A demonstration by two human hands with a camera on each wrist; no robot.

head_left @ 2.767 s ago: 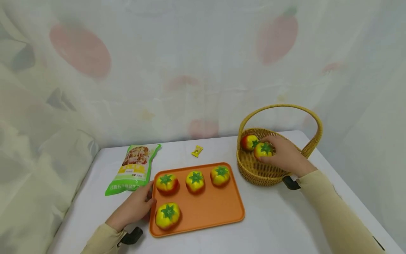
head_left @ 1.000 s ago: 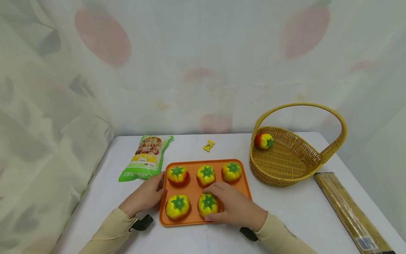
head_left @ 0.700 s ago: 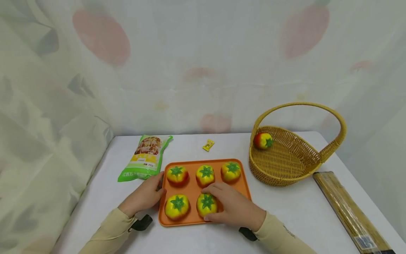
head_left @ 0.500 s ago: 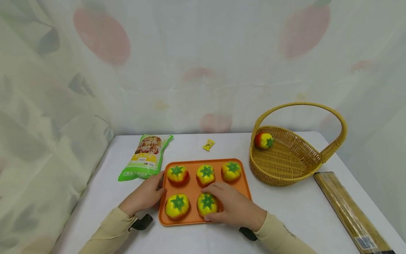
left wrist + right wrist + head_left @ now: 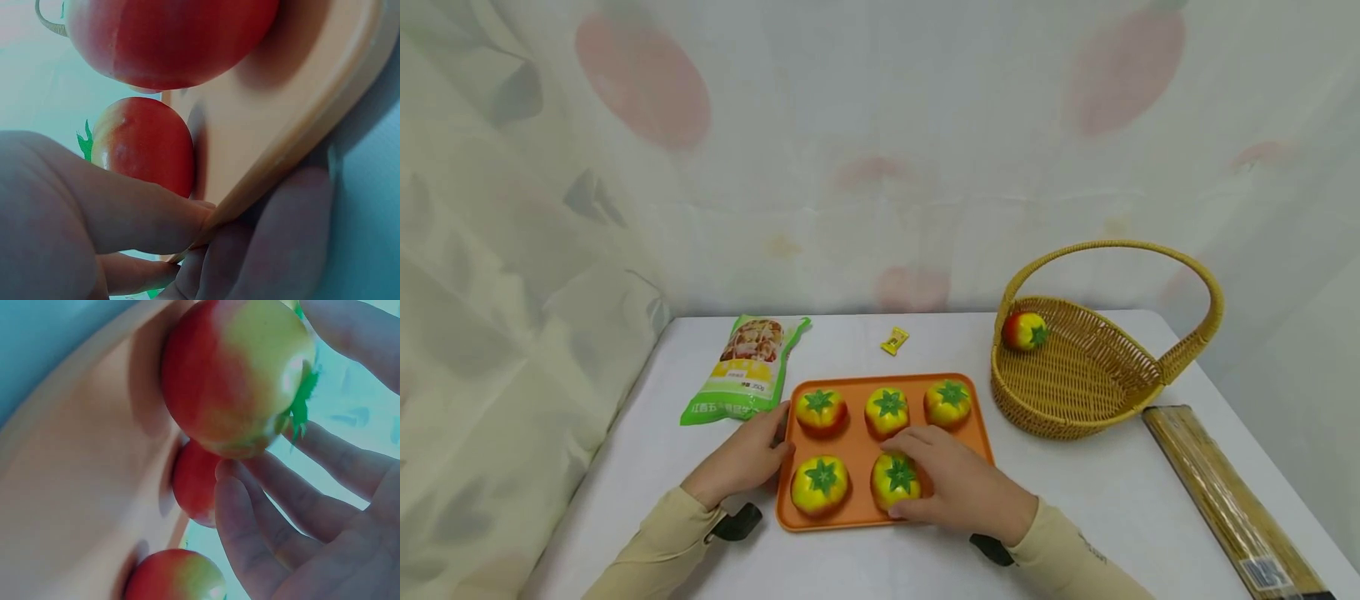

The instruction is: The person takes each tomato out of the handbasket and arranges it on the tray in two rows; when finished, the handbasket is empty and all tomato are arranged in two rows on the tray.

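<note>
My right hand [image 5: 958, 483] has its thumb and fingers round a yellow-and-red tomato [image 5: 891, 487] with a green leaf star, in the front row of the orange tray [image 5: 857, 462]. In the right wrist view this tomato [image 5: 231, 381] sits between the thumb above and the fingers below, close over the tray floor. On the tray's left edge, my left hand [image 5: 745, 458] pinches the rim, thumb on top and fingers beneath, as the left wrist view shows. Three tomatoes form the back row, among them the left one [image 5: 822, 412]; another tomato [image 5: 820, 486] sits front left.
Behind the tray on the right stands a wicker basket [image 5: 1060, 429] with a tall handle and one tomato [image 5: 1025, 331] inside. A green food bag [image 5: 745, 367] lies back left, a small yellow wrapped sweet [image 5: 895, 340] at the back. A wrapped bundle of brown sticks [image 5: 1232, 500] lies far right.
From the basket, my right hand has carried a tomato to the tray's front row. In the last half second, hand and tomato have shifted slightly right. My left hand keeps to the tray edge.
</note>
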